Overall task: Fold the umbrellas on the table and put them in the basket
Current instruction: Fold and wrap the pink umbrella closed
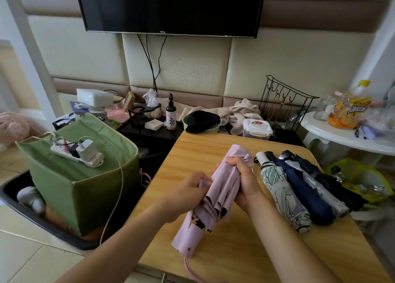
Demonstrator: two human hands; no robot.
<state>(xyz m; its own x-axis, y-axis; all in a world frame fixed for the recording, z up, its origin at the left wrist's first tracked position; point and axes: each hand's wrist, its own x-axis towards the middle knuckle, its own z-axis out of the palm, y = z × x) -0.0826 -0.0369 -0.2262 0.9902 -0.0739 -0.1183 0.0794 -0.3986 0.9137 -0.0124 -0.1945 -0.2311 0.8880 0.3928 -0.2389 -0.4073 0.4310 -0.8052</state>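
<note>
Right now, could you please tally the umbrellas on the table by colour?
Pink umbrella, gripped by the left hand and right hand: 1
Leaf-print umbrella: 1
Navy umbrella: 1
Silver-grey umbrella: 1
Black umbrella: 1
Total: 5

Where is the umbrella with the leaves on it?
The leafy umbrella lies on the wooden table, right of the pink umbrella in the hands, with the navy umbrella on its other side.

Both hands raised close together, left hand [188, 188] pinching, right hand [243, 176] gripping, forearms bare
</note>
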